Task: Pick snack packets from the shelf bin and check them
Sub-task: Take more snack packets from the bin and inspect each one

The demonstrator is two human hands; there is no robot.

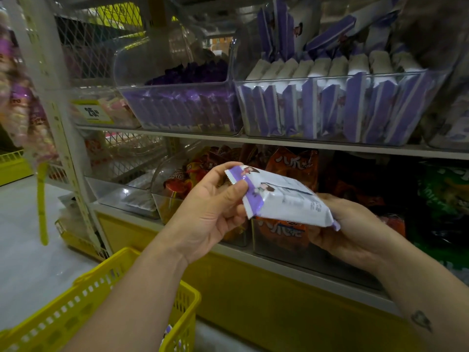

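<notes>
Pinches purple end of a white-and-purple snack packet [284, 199] with left hand [215, 207], thumb on top, fingers curled behind. Grips the other end from below with right hand [355, 232], fingers curled under it. Holds it tilted in mid-air before front edge of lower shelf [279, 265], over orange packets [291, 163]. Same kind stacked upright in clear bin [330, 77] on upper shelf [203, 134]; darker purple ones in left bin [177, 86] just beside. Yellow basket [76, 308] under left forearm.
</notes>
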